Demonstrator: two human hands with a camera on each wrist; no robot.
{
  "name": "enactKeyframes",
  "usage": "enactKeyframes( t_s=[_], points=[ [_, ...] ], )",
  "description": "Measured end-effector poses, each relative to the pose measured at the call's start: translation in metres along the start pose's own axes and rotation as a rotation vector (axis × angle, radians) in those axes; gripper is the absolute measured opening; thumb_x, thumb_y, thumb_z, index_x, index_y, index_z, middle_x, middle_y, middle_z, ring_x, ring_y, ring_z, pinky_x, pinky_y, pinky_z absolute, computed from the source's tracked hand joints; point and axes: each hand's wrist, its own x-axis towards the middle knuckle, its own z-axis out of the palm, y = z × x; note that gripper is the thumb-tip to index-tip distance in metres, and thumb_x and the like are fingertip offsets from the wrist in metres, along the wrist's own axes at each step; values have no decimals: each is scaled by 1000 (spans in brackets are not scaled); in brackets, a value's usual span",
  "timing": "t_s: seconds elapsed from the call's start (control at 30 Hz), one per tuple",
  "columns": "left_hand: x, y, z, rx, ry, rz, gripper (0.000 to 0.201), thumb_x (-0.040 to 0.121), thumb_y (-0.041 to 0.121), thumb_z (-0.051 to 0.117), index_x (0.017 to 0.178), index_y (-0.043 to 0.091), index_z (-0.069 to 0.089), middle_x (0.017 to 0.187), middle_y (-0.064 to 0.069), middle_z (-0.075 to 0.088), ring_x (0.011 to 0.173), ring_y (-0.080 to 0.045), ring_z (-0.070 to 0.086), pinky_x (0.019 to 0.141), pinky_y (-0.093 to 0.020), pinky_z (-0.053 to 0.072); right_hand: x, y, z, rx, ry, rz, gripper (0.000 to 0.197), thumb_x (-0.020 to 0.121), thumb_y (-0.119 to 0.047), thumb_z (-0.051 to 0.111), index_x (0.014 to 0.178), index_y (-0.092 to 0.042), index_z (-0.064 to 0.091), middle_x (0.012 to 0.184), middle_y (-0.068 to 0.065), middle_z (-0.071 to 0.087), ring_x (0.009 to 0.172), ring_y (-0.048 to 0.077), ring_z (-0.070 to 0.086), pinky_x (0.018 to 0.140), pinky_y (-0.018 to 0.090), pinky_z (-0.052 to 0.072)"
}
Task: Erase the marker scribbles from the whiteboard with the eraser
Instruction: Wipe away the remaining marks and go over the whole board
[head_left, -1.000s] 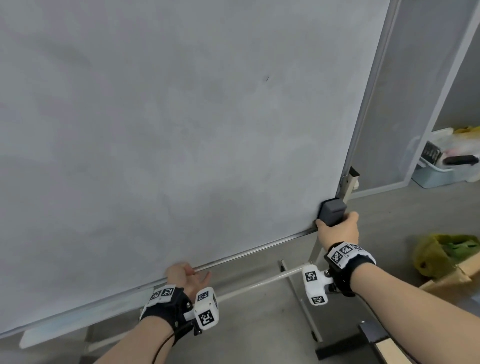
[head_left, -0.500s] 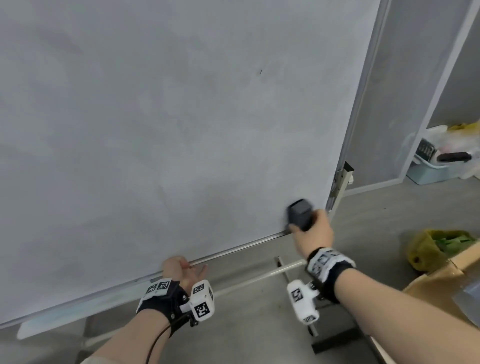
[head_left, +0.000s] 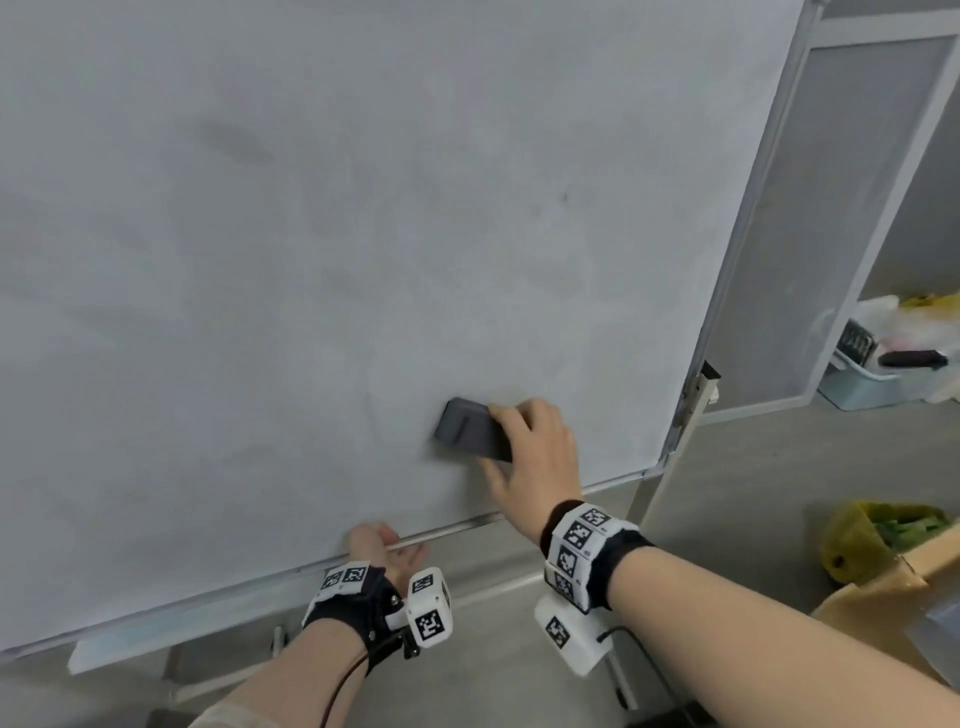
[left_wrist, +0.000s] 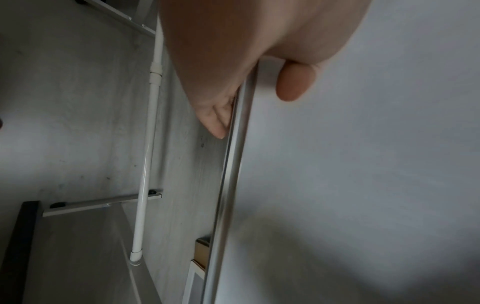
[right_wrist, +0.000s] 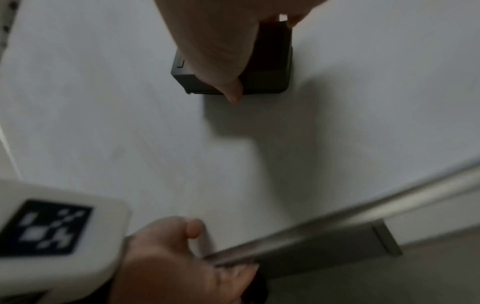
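Observation:
The whiteboard (head_left: 311, 260) fills most of the head view, greyish with faint smudges and a small dark speck (head_left: 564, 197). My right hand (head_left: 535, 457) grips the dark grey eraser (head_left: 470, 428) and presses it flat on the board's lower right part; in the right wrist view the eraser (right_wrist: 270, 67) sits under my thumb and fingers. My left hand (head_left: 382, 548) holds the board's bottom metal edge (head_left: 457, 527), thumb on the front face and fingers behind, as the left wrist view shows with the thumb (left_wrist: 294, 82) over the rail (left_wrist: 233, 164).
The board stands on a white metal frame with a crossbar (head_left: 498, 587) above a grey floor. To the right are a partition panel (head_left: 831, 208), a pale bin with clutter (head_left: 872, 374), a yellow-green bag (head_left: 883, 535) and a cardboard box (head_left: 893, 597).
My right hand has slid the eraser leftward from the board's lower right corner onto the board surface. The left hand has kept its hold on the bottom edge.

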Motion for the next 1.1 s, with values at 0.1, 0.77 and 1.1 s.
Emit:
enactKeyframes(
  t_s=[0.1, 0.77, 1.1],
  points=[
    [-11, 20, -9, 158, 9, -21, 13, 77, -2, 34, 85, 4, 42, 115, -28, 51, 103, -46, 56, 102, -58, 43, 37, -2, -37, 33, 125, -41, 58, 74, -26, 76, 127, -24, 52, 102, 3, 48, 92, 25, 47, 75, 40, 46],
    [-324, 197, 61, 1401, -737, 965, 12, 92, 9, 48, 95, 3, 57, 82, -13, 67, 69, -24, 63, 62, -31, 50, 117, -53, -111, -185, 52, -304, 71, 80, -26, 66, 146, -20, 40, 110, 9, 49, 99, 32, 46, 72, 41, 49],
    [-337, 379, 5, 1310, 437, 1804, 59, 79, 40, 33, 125, 9, 52, 130, -20, 53, 121, -39, 48, 106, -51, 35, 180, -112, -141, -76, 352, -302, 73, 84, -21, 66, 150, -28, 34, 109, 16, 43, 99, 34, 43, 73, 44, 49]
  ],
)
